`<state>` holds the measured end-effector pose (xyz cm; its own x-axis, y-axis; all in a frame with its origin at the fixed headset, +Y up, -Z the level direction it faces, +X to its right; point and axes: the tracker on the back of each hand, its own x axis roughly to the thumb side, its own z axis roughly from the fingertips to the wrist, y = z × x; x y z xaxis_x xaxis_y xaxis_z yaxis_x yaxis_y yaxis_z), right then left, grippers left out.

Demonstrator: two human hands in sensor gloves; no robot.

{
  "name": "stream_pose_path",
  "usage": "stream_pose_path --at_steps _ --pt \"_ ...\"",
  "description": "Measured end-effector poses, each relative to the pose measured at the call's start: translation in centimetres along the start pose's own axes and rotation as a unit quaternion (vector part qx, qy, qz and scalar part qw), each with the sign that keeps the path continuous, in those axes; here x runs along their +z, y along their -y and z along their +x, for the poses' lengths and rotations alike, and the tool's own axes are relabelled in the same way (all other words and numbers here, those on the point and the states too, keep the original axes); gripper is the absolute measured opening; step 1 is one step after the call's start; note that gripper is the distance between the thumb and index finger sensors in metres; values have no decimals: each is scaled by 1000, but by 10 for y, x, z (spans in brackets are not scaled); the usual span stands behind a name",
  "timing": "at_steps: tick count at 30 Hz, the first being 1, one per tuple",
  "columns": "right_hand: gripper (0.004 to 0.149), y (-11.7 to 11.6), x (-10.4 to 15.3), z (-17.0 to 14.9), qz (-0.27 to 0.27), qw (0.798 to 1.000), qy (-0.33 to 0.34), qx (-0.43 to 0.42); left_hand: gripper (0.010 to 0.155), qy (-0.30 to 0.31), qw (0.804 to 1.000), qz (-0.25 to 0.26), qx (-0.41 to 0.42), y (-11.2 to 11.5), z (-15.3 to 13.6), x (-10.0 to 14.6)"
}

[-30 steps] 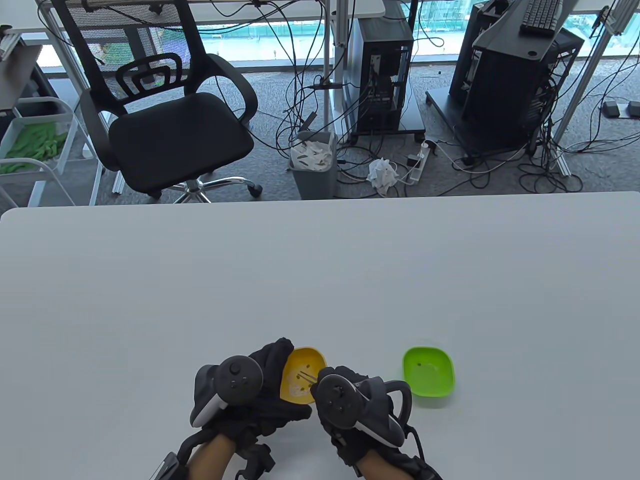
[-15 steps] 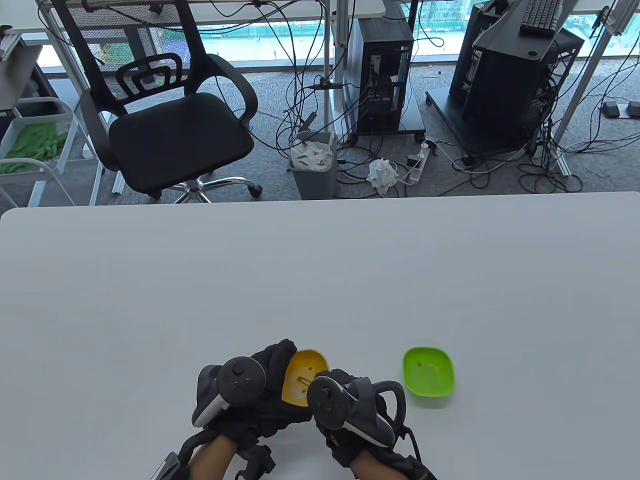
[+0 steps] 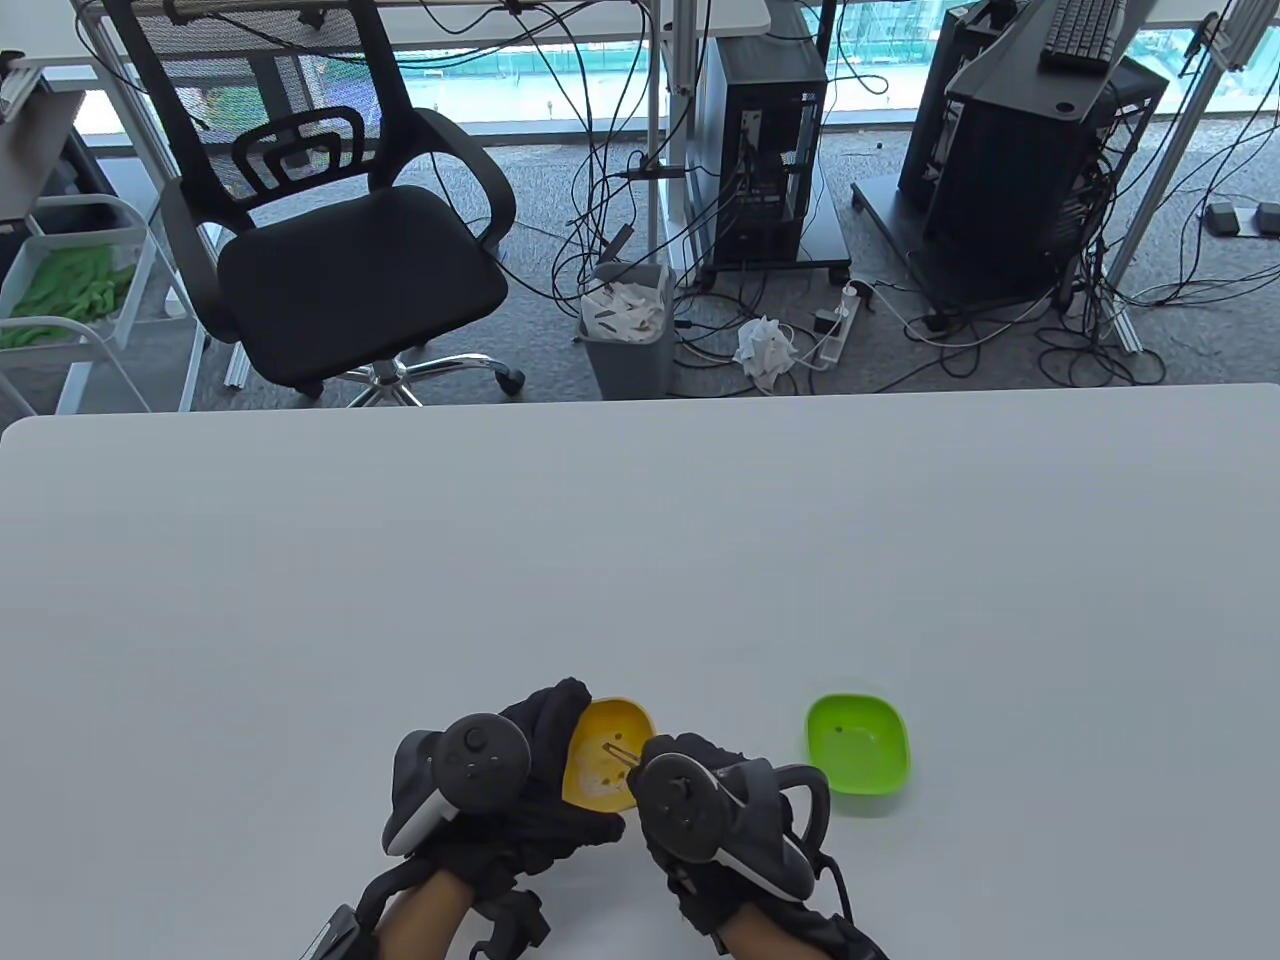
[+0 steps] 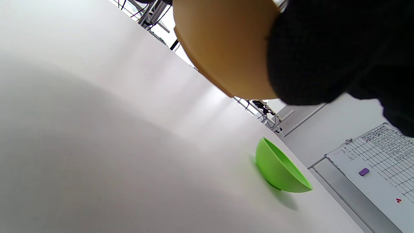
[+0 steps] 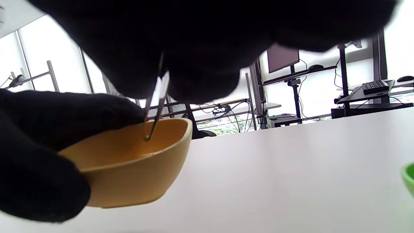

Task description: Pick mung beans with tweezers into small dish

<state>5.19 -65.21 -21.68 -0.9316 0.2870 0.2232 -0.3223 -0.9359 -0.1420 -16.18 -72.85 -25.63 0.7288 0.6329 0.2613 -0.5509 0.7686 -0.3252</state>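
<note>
My left hand [image 3: 520, 790] grips a yellow dish [image 3: 605, 760] and holds it tilted above the table; its underside fills the top of the left wrist view [image 4: 223, 45]. My right hand [image 3: 700, 800] pinches metal tweezers [image 3: 620, 752], whose tips reach into the yellow dish. In the right wrist view the tweezers [image 5: 155, 106] come down from my gloved fingers [image 5: 200, 48], tips close together inside the dish [image 5: 129, 165]; a small bit may sit between them. A green dish [image 3: 858, 745] stands on the table to the right, with a dark speck or two inside.
The white table [image 3: 640, 560] stretches far ahead and to both sides. The green dish also shows in the left wrist view [image 4: 278, 168] and at the right edge of the right wrist view [image 5: 409, 181]. A chair and cables lie beyond the far edge.
My right hand has shifted slightly left and then back right beside the yellow dish, with the tweezers staying inside it. My left hand and the green dish have not moved.
</note>
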Motion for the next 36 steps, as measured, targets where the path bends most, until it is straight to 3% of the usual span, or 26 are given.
stream_pose_path --at_steps 3,6,10,13,16,36 --pt "35 23 5 -32 -35 998 -45 -13 122 0 1000 4 5 -2 -1 1" --pt "35 44 14 -87 -61 990 -125 -6 122 1 1000 5 4 -3 -1 1" --pt "34 47 25 -130 -62 980 -187 7 122 3 1000 6 1 -3 -1 1" --pt "34 31 34 -150 -46 977 -210 2 122 3 1000 6 0 -2 -1 1" --pt "34 22 36 -155 -24 976 -215 -9 122 3 1000 9 4 -2 -3 2" --pt "35 15 34 -161 -16 974 -225 -17 122 9 1000 9 0 0 -1 3"
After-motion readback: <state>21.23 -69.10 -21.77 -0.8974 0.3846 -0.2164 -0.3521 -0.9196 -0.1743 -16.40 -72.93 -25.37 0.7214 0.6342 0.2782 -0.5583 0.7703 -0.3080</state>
